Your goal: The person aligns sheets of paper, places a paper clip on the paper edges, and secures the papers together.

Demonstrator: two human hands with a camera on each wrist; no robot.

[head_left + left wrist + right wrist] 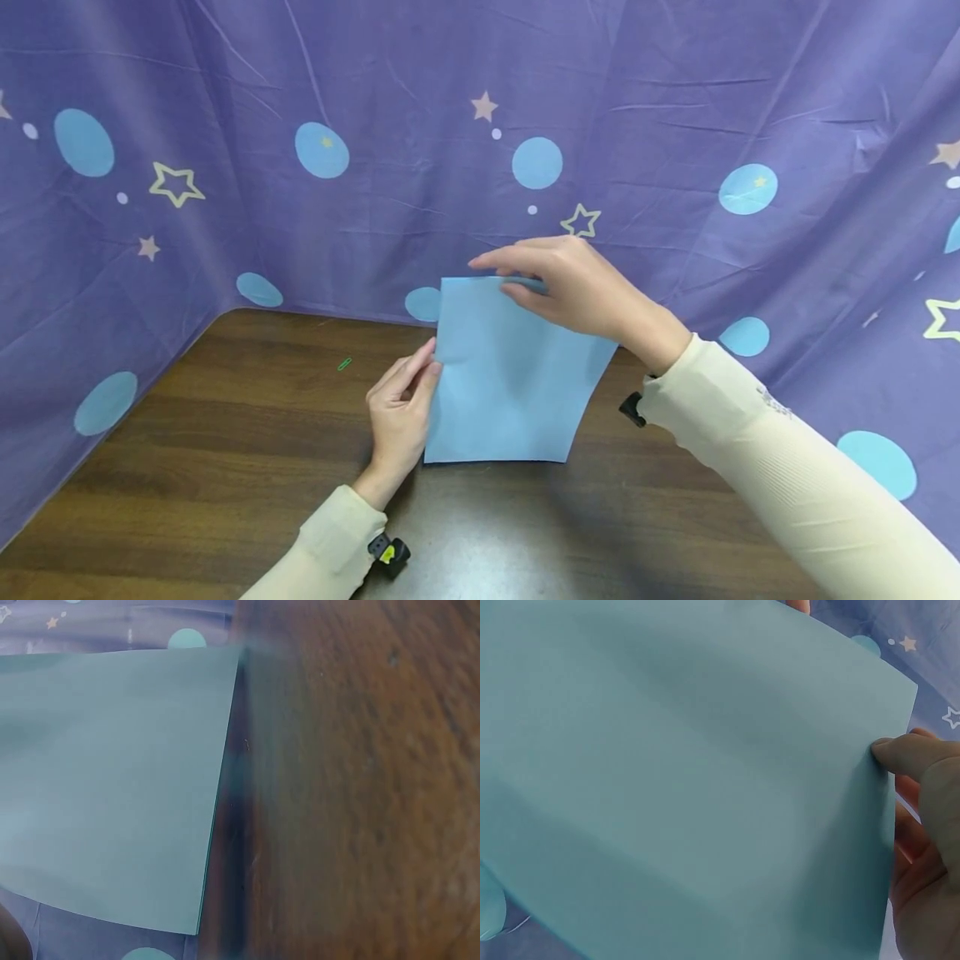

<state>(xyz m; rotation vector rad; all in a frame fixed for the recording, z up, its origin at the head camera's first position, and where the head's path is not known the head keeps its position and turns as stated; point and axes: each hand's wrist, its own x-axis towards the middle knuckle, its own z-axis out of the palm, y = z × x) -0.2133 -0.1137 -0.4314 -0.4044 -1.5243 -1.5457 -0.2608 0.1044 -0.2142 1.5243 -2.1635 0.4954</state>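
A light blue sheet of paper (517,375) stands upright over the wooden table, its bottom edge close above the tabletop. My left hand (401,408) pinches the sheet's left edge about a third of the way down, with the thumb on the near face. At the top edge, my right hand (573,283) holds the paper between its thumb in front and its fingers behind. The right wrist view shows the right thumb (900,754) pressing on the sheet close to a corner. In the left wrist view the paper (112,780) spreads across the left half, slightly bowed.
The brown wooden table (210,433) extends around the sheet. A small green strip (344,364) lies on it, left of the paper. Behind hangs a purple cloth (405,108) with blue dots and stars, which also runs along both sides.
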